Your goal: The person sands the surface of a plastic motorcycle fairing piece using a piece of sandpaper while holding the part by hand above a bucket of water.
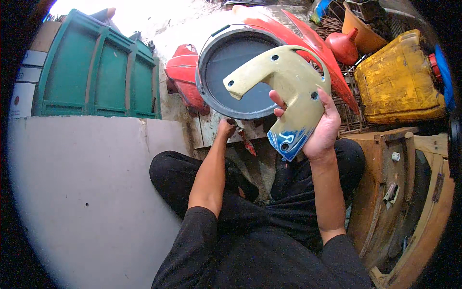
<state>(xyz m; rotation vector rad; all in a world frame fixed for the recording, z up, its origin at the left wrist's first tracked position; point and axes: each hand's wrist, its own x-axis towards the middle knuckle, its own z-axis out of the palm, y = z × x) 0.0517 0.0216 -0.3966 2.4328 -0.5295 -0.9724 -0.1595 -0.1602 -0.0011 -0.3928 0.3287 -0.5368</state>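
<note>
My right hand (324, 130) grips a curved plastic fairing panel (294, 115), held tilted up in front of me. The panel is cream coloured, with several round screw holes and a patch of blue and white at its lower end. Behind it stands a round black bucket (202, 89) with a wire handle and dark liquid inside. My left hand (227, 129) is closed just below the bucket's near rim, beside a small dark thing; what it holds I cannot make out. A narrow red piece (248, 144) lies close to that hand.
Red body panels (182, 77) flank the bucket. To the right are a red funnel (342, 45), an orange container (362, 29), a dirty yellow jerrycan (399, 79) and a wooden frame (385, 192). On the left are a white board (91, 192) and a green panelled cabinet (113, 67).
</note>
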